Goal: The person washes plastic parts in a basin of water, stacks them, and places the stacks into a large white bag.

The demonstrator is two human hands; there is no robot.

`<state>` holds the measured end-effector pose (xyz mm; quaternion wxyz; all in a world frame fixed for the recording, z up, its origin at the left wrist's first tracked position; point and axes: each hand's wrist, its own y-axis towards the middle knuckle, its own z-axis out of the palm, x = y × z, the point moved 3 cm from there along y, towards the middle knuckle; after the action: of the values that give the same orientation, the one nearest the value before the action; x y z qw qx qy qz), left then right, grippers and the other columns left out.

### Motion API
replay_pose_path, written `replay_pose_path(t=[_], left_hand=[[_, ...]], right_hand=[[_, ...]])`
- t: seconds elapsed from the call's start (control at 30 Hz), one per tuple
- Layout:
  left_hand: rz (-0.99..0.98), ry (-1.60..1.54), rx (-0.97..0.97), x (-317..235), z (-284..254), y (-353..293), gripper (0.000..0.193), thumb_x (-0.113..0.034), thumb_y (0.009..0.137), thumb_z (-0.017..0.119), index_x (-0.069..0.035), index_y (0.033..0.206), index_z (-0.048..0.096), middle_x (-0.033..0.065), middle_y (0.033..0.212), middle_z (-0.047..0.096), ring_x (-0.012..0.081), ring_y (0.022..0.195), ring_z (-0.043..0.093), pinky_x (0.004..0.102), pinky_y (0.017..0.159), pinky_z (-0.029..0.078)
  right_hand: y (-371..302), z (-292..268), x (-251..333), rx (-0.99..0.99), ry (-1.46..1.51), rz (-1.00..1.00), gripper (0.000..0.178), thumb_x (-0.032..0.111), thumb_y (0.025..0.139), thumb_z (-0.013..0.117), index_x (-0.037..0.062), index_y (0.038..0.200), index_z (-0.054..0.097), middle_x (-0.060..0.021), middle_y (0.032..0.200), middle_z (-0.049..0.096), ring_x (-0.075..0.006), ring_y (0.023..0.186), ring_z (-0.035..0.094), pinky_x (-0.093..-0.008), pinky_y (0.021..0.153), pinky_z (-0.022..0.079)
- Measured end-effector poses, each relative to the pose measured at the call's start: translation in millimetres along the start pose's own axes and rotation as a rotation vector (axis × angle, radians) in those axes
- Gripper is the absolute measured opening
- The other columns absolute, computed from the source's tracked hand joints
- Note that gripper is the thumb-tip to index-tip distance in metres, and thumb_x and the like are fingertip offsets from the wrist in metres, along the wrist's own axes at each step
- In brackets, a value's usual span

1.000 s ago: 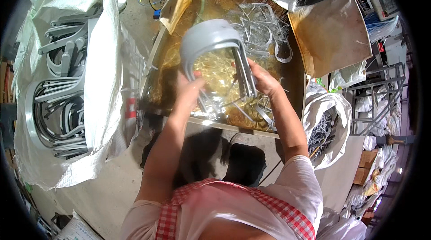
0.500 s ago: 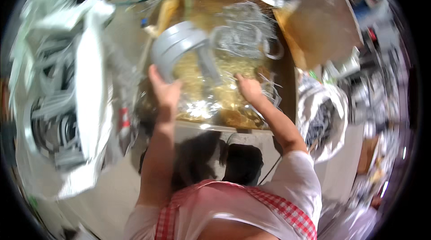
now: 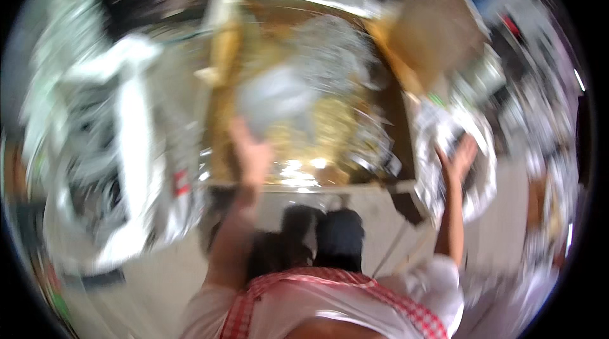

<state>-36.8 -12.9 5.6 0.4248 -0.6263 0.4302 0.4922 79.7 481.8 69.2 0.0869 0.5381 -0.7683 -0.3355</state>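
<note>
A grey plastic cylinder-shaped part [image 3: 274,94], smeared by motion, is tilted over the left half of a shallow cardboard box [image 3: 399,129] lined with clear film. At its near-left edge my left hand [image 3: 252,152] grips it. Yellowish glints and clear plastic pieces [image 3: 333,50] lie in the box. To the box's right, my right hand [image 3: 458,158] is over the mouth of a white sack [image 3: 485,193], fingers spread, with nothing seen in it. Dark strips or scraps inside that sack are partly hidden by the hand.
A large white sack [image 3: 136,148] with grey and clear plastic pieces stands on the left. An upright brown cardboard flap [image 3: 434,28] rises at the far right of the box. Blurred clutter [image 3: 539,104] fills the right side. My legs [image 3: 339,237] are just below the box.
My right hand has left the inside of the box and moved right, over the white sack. My left hand stays at the grey part. The whole view has shifted slightly.
</note>
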Motion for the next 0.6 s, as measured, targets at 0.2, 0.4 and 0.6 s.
replay_pose_path(t=[0.2, 0.4, 0.6], left_hand=[[0.344, -0.14, 0.307, -66.3, 26.4, -67.8, 0.092, 0.006, 0.058, 0.065, -0.008, 0.136, 0.018, 0.017, 0.132, 0.036, 0.0299, 0.123, 0.036, 0.0378, 0.101, 0.033], [0.504, -0.103, 0.129, -143.9, -59.5, -96.5, 0.089, 0.001, 0.059, 0.066, -0.006, 0.135, 0.02, 0.0214, 0.132, 0.035, 0.0343, 0.121, 0.038, 0.0388, 0.098, 0.036], [0.725, 0.066, -0.181, -204.4, -169.0, -80.1, 0.059, -0.005, 0.074, 0.061, -0.003, 0.127, 0.035, 0.0167, 0.096, 0.058, 0.0257, 0.084, 0.059, 0.0369, 0.075, 0.047]], right_hand=[[-31.9, -58.0, 228.3, 0.643, 1.594, 0.185, 0.073, 0.019, 0.075, 0.068, 0.0004, 0.133, 0.028, -0.017, 0.134, 0.036, -0.0268, 0.123, 0.035, -0.0356, 0.1, 0.029], [8.9, -67.3, 328.7, 0.696, 1.897, 0.153, 0.074, 0.027, 0.074, 0.069, 0.0001, 0.131, 0.03, -0.0173, 0.124, 0.045, -0.029, 0.113, 0.044, -0.0389, 0.096, 0.033], [53.7, -180.8, 410.4, 0.613, 2.109, -0.142, 0.083, 0.033, 0.071, 0.071, 0.0008, 0.132, 0.026, -0.0182, 0.126, 0.043, -0.0295, 0.115, 0.042, -0.0416, 0.097, 0.033]])
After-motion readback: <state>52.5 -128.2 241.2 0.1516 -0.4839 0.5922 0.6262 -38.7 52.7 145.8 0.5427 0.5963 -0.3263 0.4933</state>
